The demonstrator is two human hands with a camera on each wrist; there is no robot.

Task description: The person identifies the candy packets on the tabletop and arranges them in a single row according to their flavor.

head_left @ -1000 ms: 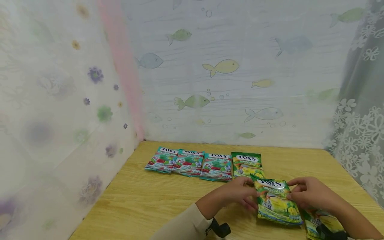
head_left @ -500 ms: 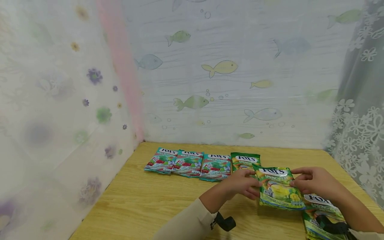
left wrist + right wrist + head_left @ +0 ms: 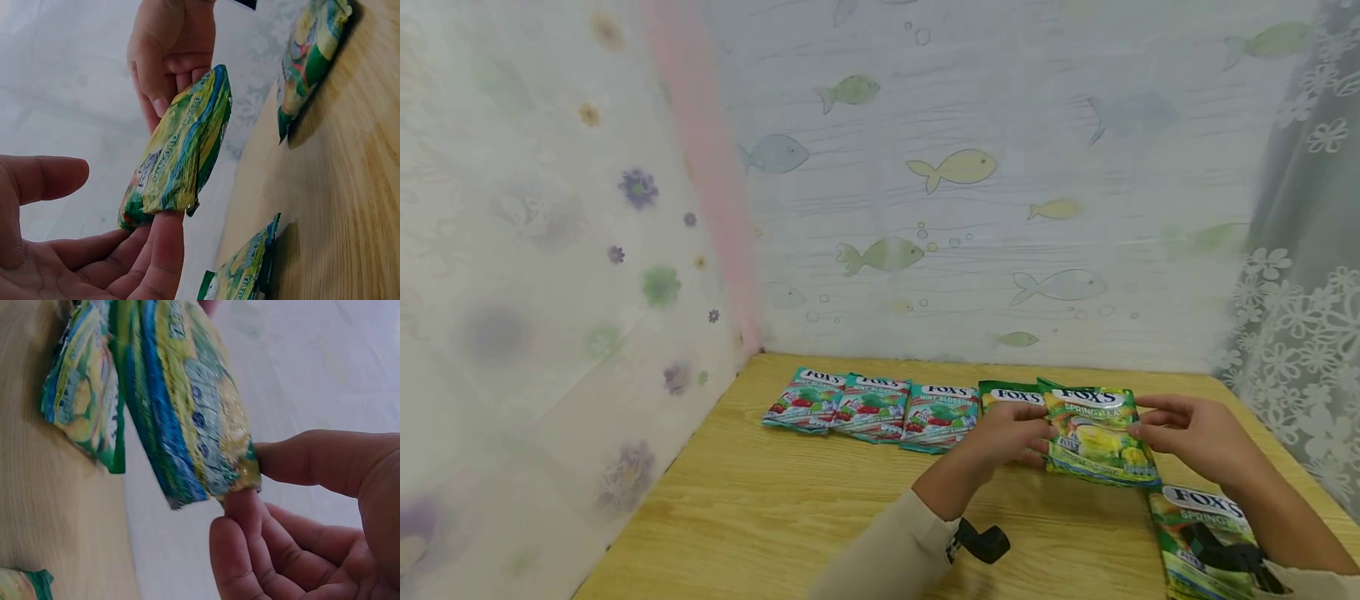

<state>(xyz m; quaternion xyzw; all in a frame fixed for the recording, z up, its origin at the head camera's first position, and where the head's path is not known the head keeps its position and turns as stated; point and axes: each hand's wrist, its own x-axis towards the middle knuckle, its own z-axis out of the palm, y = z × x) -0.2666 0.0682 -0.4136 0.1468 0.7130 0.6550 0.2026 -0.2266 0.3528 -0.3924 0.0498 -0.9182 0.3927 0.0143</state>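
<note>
A green-and-yellow candy bag [image 3: 1097, 437], marked FOX'S Spring Tea, is held up off the table between both hands. At its right edge, my right hand [image 3: 1195, 433] pinches it between thumb and fingers, as the right wrist view shows. My left hand [image 3: 94, 262] supports the other side with extended fingers behind the bag; its thumb stands apart from it. Partly hidden behind the left hand, a second Spring Tea bag [image 3: 1009, 395] lies at the end of the row. A third one [image 3: 1195, 521] rests below the right wrist, partly covered by a black wrist device.
Three teal FOX'S Mint Blossom bags [image 3: 870, 408] lie side by side, slightly overlapping, toward the back of the wooden table [image 3: 760, 517]. A fish-patterned sheet [image 3: 970, 250] hangs behind the table, and a flowered one [image 3: 550, 333] on the left.
Both hands have moved the held Spring Tea bag away from the person, up toward the back row. More of the bag below the right wrist shows now.
</note>
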